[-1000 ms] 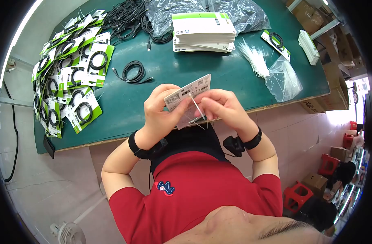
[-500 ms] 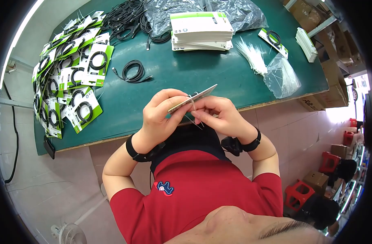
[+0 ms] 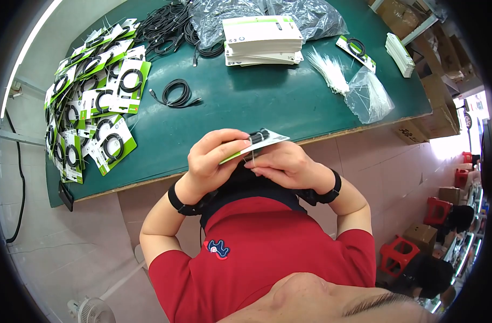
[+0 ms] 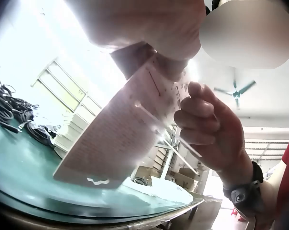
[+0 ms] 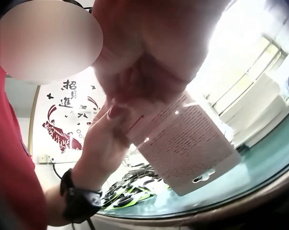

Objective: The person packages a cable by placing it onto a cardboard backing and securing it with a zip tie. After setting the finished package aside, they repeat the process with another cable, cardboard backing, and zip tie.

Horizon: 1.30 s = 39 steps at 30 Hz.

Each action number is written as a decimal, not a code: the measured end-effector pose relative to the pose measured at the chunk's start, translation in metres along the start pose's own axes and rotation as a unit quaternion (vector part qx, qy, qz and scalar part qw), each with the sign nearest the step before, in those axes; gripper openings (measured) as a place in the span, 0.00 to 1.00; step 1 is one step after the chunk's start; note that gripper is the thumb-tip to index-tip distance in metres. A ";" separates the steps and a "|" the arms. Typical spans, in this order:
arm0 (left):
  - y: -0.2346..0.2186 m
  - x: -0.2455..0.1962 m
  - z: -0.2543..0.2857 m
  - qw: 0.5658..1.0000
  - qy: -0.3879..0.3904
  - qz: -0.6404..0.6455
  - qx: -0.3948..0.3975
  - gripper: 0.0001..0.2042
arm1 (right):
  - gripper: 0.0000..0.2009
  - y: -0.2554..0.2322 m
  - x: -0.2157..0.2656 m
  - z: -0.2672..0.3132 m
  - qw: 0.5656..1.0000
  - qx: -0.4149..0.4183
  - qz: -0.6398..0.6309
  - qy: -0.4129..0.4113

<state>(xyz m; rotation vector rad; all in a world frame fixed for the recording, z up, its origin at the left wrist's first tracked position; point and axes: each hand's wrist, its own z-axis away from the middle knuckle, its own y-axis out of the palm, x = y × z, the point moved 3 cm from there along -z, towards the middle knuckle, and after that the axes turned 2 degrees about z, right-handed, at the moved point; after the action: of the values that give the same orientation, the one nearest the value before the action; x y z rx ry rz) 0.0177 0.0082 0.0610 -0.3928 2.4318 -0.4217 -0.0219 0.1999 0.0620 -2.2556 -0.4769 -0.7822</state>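
Observation:
The left hand (image 3: 211, 159) grips one end of a white and green card (image 3: 272, 140), with a black coiled cable (image 3: 258, 135) on its upper face. Close beside it, the right hand (image 3: 289, 163) has its thumb and fingers pinched at a thin white cable tie (image 3: 253, 156) under the card. In the left wrist view, tie ends (image 4: 180, 143) stick out from the printed back of the card (image 4: 111, 143), beside the curled fingers of the right hand (image 4: 209, 127). The right wrist view shows the printed back and hang hole of the card (image 5: 187, 148).
Carded cables (image 3: 103, 102) lie heaped at the left on the green table (image 3: 219, 97), with a loose coiled cable (image 3: 177, 94) nearby. Farther back are black cables (image 3: 162, 27), plastic bags (image 3: 305, 19) and stacked cards (image 3: 262, 37). Loose white ties (image 3: 329, 72) and a bag (image 3: 370, 97) lie right.
The card has tipped from near upright to flatter, bringing the black cable on its face into view. Both hands have moved slightly down towards the body, and the right fingers have closed in under the card.

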 end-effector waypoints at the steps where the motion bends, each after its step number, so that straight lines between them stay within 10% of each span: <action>1: -0.005 -0.003 0.002 1.000 0.020 -0.009 0.011 0.15 | 0.09 -0.002 0.003 0.001 1.000 0.005 0.002 0.007; 3: -0.010 -0.010 0.006 0.999 0.040 -0.022 0.026 0.15 | 0.10 -0.009 0.008 0.005 1.000 0.006 0.001 0.011; 6: -0.017 -0.019 0.020 0.989 0.139 0.001 0.055 0.15 | 0.13 -0.032 -0.004 0.022 0.958 -0.040 -0.019 0.282; 14: -0.022 -0.031 0.032 0.985 0.071 0.127 0.095 0.13 | 0.15 0.009 0.000 -0.001 0.986 0.020 0.160 -0.042; 26: -0.083 -0.016 0.037 0.988 0.070 -0.083 0.108 0.09 | 0.14 0.041 -0.010 -0.044 0.979 -0.005 0.171 -0.109; 31: -0.105 0.007 0.029 0.985 0.060 -0.121 0.111 0.08 | 0.13 0.045 -0.029 -0.068 0.982 -0.012 0.163 -0.093; 39: -0.218 0.105 -0.038 0.909 0.139 -0.393 0.003 0.11 | 0.08 -0.002 -0.078 -0.039 0.964 -0.099 0.169 0.178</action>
<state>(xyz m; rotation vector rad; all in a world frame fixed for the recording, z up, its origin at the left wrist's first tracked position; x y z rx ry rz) -0.0476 -0.2204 0.1183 -1.4085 2.4417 -0.8688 -0.0970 0.1646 0.0343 -2.2223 0.1601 -1.0582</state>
